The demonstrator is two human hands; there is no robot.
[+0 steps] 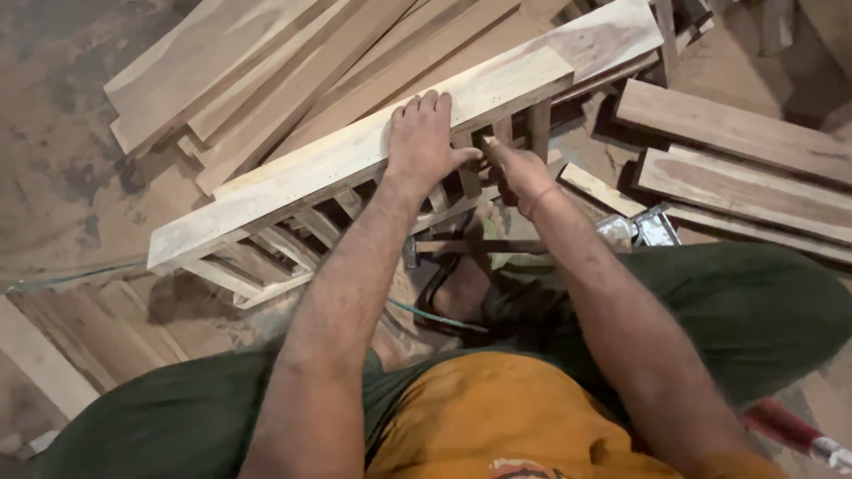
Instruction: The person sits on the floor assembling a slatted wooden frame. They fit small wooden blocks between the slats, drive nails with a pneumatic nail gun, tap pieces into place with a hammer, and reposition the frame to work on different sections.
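Observation:
A pale wooden frame with a long top rail point(311, 168) and several short slats point(293, 239) lies tilted in front of me on the floor. My left hand point(424, 137) rests flat on the top rail, thumb hooked under its edge. My right hand point(519, 173) reaches in just below the rail, fingers pinched around one of the short slats point(497, 133). A hammer point(470, 247) lies on the floor under my forearms, beside my bare foot point(461, 284).
Planks are piled at the back point(293, 62) and at the right point(737, 160). More boards lie at the lower left point(62, 346). A thin green cord point(71, 277) crosses the dusty floor. A red-handled tool point(790, 430) sits at the lower right.

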